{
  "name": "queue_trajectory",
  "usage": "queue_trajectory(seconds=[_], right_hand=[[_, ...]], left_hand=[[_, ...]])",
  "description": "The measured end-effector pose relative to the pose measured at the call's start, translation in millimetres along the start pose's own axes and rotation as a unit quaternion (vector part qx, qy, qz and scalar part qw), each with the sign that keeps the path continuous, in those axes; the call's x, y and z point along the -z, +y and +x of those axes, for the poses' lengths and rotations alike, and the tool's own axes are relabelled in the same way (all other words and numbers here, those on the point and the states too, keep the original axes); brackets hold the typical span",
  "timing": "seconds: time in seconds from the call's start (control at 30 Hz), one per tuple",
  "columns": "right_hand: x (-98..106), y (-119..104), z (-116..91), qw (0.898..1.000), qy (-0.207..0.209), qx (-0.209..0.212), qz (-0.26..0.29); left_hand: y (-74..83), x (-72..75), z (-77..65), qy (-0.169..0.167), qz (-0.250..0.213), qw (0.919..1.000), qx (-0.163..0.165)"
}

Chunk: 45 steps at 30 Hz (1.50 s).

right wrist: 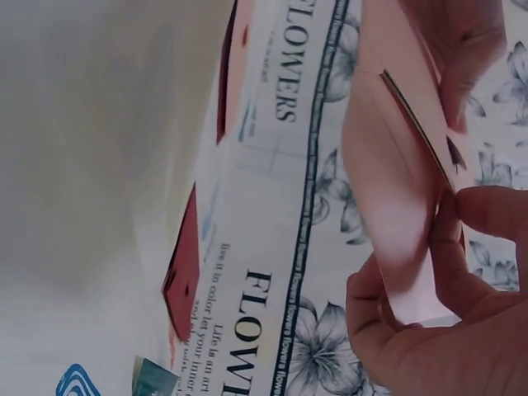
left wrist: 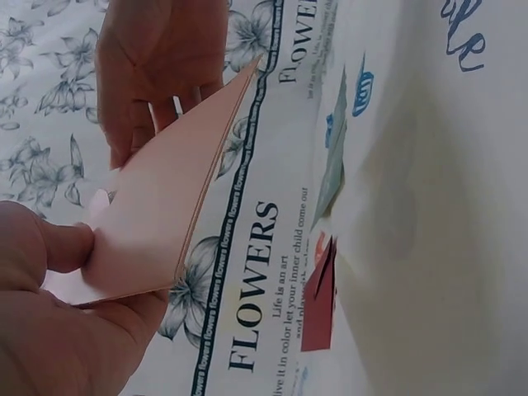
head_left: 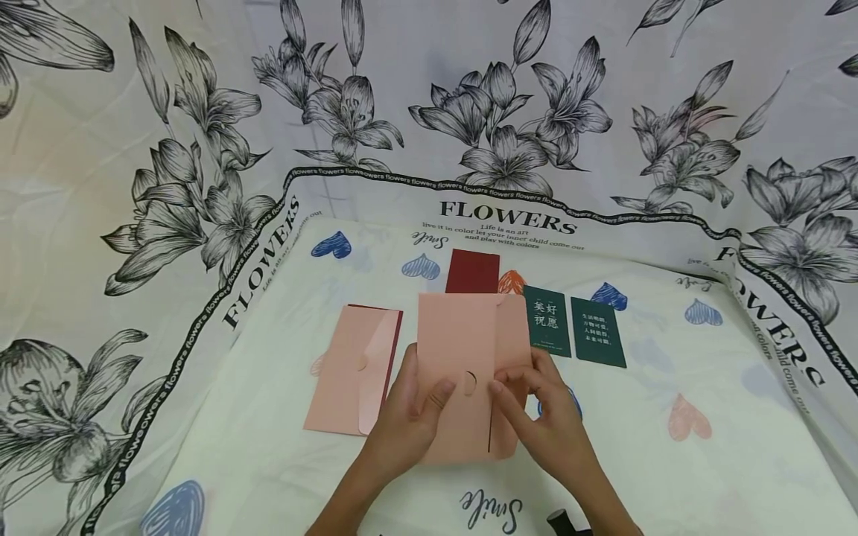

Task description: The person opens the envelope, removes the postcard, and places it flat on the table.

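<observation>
left grip [head_left: 406, 420] and right grip [head_left: 551, 409], nearly closed, hold a pink envelope [head_left: 468, 346].

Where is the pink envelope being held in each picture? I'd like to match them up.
Head: below centre, the held envelope, between the left hand and right hand.
Left wrist: left of centre, the held envelope slants up rightward.
Right wrist: right of centre, the held envelope reaches the top edge.
Shared landmark: the large FLOWERS lettering above "Life is an art".
</observation>
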State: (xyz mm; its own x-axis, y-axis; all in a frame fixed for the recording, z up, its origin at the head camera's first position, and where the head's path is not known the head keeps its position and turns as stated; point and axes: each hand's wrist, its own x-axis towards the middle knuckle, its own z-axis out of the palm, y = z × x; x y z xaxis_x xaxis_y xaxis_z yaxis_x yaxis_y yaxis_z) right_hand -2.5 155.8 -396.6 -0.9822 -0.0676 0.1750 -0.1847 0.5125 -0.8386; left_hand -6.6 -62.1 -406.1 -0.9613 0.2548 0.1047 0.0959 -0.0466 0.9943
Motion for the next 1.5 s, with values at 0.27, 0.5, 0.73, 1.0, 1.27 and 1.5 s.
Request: queue_trajectory(seconds=[0.27, 0.5, 0.73, 1.0, 1.27, 1.5], right_hand=[[2, 4, -1, 1.000, -0.014, -0.010, 0.016], [4, 7, -1, 0.997, -0.009, -0.025, 0.067], [2, 11, 0, 0.994, -0.004, -0.023, 0.108], [5, 12, -1, 0.991, -0.008, -0.028, 0.129], [8, 11, -2, 0.992, 0.002, -0.019, 0.128], [19, 13, -2, 0.993, 0.037, -0.004, 0.110]], left_hand=[[-4.9, 2.5, 2.3, -0.003, 0.028, 0.9996, -0.008], [-7.7, 3.2, 5.7, -0.010, 0.003, 0.9999, -0.002], [-7.6, 0.6, 6.5, -0.024, -0.015, 0.9993, 0.024], [-8.3, 2.8, 7.5, -0.020, -0.007, 0.9997, 0.016], [-9.6, 5.9, 6.7, 0.000, 0.001, 0.9999, 0.017], [-9.4, 9.8, 5.9, 0.025, 0.036, 0.9990, 0.007]])
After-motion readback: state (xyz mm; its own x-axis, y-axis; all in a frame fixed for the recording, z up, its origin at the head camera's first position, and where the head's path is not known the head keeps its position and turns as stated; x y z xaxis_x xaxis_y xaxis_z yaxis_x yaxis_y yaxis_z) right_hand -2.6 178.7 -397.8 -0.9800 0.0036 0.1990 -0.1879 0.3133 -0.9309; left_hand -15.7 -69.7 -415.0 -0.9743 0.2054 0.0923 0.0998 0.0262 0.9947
